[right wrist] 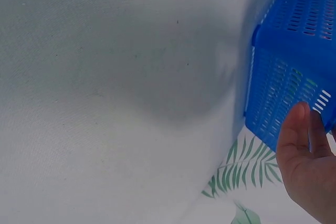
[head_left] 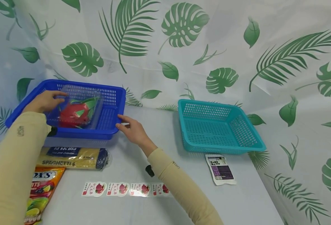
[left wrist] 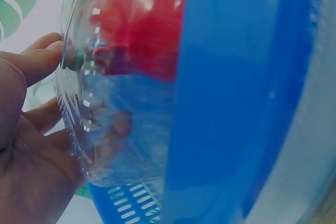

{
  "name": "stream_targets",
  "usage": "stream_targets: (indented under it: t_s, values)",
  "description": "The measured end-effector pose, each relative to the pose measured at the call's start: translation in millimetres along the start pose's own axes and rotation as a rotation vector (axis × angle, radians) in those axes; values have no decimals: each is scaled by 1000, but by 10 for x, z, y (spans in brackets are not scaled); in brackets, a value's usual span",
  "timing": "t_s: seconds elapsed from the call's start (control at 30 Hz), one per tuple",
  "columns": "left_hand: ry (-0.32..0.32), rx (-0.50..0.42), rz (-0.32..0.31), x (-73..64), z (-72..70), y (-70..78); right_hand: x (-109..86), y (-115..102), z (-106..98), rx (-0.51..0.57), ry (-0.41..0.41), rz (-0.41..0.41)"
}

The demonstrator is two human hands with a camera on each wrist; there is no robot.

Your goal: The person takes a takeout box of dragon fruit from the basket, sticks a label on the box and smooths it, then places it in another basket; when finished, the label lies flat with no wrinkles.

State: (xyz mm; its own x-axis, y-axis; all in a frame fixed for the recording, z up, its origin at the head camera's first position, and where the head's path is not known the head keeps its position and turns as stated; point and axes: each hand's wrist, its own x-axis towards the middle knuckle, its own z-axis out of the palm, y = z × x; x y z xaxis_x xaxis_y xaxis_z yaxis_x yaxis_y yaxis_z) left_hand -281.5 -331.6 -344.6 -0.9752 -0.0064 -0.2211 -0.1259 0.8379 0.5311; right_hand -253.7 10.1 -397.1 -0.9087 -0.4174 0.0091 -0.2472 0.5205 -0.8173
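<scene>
A clear plastic box (head_left: 96, 115) with a red, green-tipped dragon fruit (head_left: 72, 114) in it lies tilted in the blue basket (head_left: 117, 107). My left hand (head_left: 45, 100) grips the box at its left edge; the left wrist view has thumb and fingers bent about the clear wall (left wrist: 79, 114). At the basket's right end, my right hand (head_left: 134, 131) holds the rim. From the right wrist view, its thumb (right wrist: 295, 124) lies against the slotted outer wall, while the other fingers are partly hidden.
A spaghetti pack (head_left: 72, 159) lies in front of the blue basket, with a candy bag (head_left: 41, 193) nearer me. Several dragon fruit stickers (head_left: 120, 189) line the table. Right of them stand a teal basket (head_left: 207, 131) and a small white-and-purple pouch (head_left: 221, 170). A leaf-patterned curtain (head_left: 154, 40) hangs behind.
</scene>
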Motion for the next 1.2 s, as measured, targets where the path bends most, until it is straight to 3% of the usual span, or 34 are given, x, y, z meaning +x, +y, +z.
stream_targets:
  t_s: [0.13,0.3,0.43,0.77,1.03,1.2]
  values:
    - [-11,-16,30,22,17,32,0,-5,-1,-11,-1,-1]
    - [-74,-91,125,22,58,83,2,-4,-7,-18,-3,-5]
    - [-101,-117,176,12,96,39,1,-5,-9,-9,-5,-13]
    - [-166,-237,155,-19,170,-149,-3,-6,-4,1,-8,-7]
    - [-234,-291,144,-18,199,-162,-7,-15,-2,2,-6,8]
    - [-218,-282,146,-21,225,-161,-1,2,-2,4,-7,-1]
